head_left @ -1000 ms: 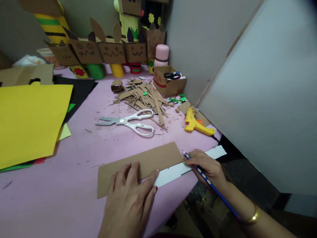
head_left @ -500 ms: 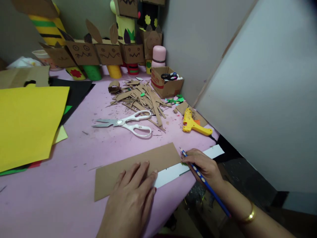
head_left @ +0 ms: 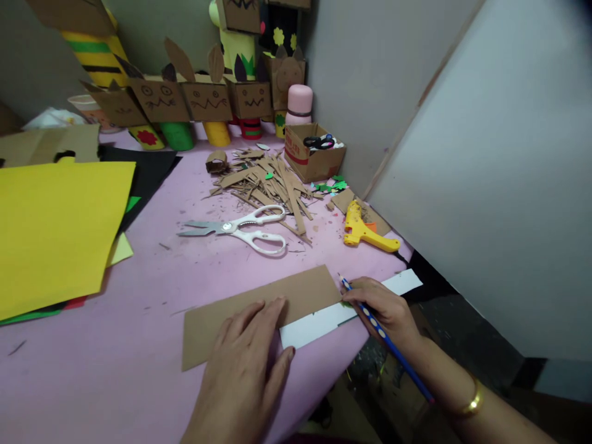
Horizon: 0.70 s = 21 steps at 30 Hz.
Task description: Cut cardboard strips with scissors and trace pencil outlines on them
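Observation:
My left hand (head_left: 250, 364) lies flat with fingers spread on a long brown cardboard strip (head_left: 259, 308) near the front edge of the pink table (head_left: 152, 290). A white paper strip (head_left: 351, 308) pokes out from under the cardboard to the right. My right hand (head_left: 386, 311) rests on that white strip and is closed around a blue pencil (head_left: 393, 351), whose tip touches the cardboard's right end.
White-handled scissors (head_left: 245, 229) and a pile of cardboard offcuts (head_left: 268, 179) lie behind the strip. A yellow glue gun (head_left: 365, 231) is at the right, a small box (head_left: 314, 154) behind it. Yellow and black paper sheets (head_left: 55, 228) lie left. Cardboard figures (head_left: 203, 98) line the back. A grey panel (head_left: 499, 172) stands right.
My left hand slid a little to the right along the cardboard strip. The right hand and pencil stayed at the strip's right end. The view shifted slightly.

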Available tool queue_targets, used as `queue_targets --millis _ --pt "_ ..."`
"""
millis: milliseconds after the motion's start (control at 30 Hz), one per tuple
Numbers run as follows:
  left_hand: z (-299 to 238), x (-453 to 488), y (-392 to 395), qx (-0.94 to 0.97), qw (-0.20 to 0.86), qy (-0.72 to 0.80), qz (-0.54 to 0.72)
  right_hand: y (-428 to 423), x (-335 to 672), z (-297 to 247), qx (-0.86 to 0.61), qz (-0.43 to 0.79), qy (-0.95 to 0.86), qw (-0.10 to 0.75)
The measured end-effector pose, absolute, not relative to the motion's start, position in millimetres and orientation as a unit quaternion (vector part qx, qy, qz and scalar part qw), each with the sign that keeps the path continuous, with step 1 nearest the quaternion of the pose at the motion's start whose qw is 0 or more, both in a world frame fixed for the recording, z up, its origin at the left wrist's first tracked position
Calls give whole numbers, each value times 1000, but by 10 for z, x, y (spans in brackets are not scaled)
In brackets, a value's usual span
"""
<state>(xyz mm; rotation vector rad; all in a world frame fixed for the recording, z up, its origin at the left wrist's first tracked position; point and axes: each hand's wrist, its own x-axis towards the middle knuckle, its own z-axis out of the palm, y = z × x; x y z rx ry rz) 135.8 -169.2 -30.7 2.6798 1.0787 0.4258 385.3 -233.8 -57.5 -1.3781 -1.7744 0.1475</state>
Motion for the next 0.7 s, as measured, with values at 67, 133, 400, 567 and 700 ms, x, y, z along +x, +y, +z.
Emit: queue_targets --millis 67,133,400,567,700 --pt "-297 1350 -1681 905 136 376 145 -2345 3855 -583 -553 59 -711 430" --pt "-286 1347 -1668 896 161 384 154 -2353 3859 -593 -554 58 -709 432" --pt "-268 1358 -1653 863 246 412 155 -2378 3891 -623 -560 64 -712 419" --pt "-261 1350 -1660 866 245 405 161 -2377 3894 -630 -557 61 -714 420" --pt "-282 1348 -1657 872 229 397 173 -2375 3891 -626 -558 61 -713 421"
